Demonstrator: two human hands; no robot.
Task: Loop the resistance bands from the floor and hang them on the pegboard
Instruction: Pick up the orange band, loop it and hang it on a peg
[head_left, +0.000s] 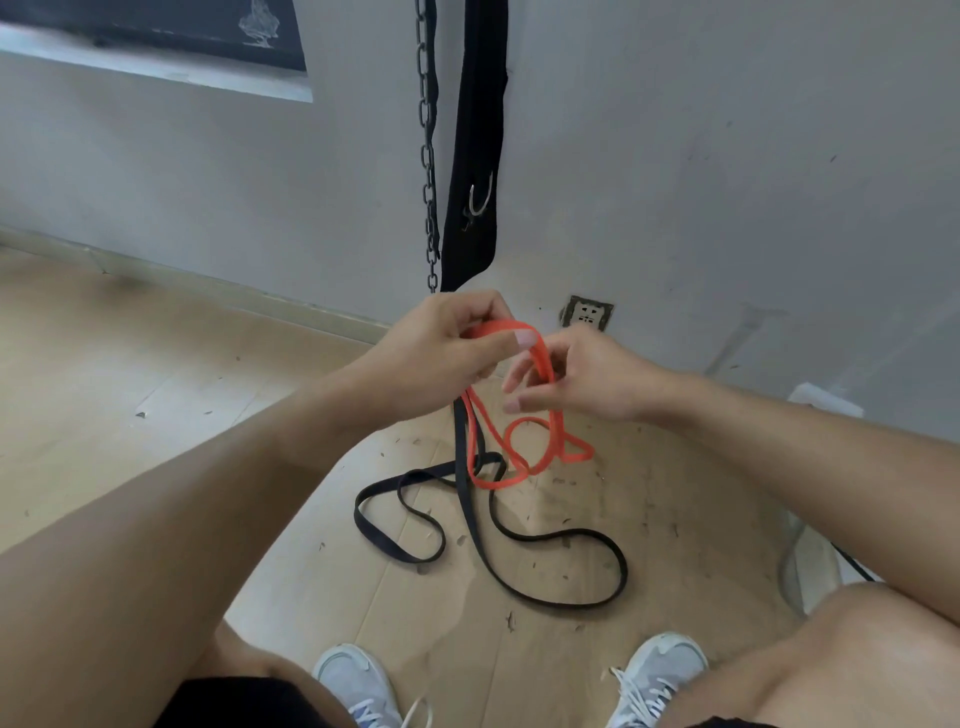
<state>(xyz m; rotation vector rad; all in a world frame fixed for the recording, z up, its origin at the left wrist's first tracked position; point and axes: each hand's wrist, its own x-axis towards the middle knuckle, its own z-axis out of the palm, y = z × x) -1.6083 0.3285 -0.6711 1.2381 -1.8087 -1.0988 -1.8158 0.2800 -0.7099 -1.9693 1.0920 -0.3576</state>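
An orange resistance band (524, 457) is held up in front of me, its lower coils still lying on the wooden floor. My left hand (447, 338) is shut on the top fold of the orange band. My right hand (576, 379) pinches the same band just to the right, fingers curled around its strands. A black resistance band (519, 540) sprawls in loose loops on the floor beneath; one strand of it rises toward my left hand, and whether that hand grips it is hidden.
A black chain (428, 156) and a black strap with a metal hook (478, 197) hang on the wall straight ahead. A wall socket (587, 313) sits low on the right. My shoes (358, 686) and knees are at the bottom. No pegboard shows.
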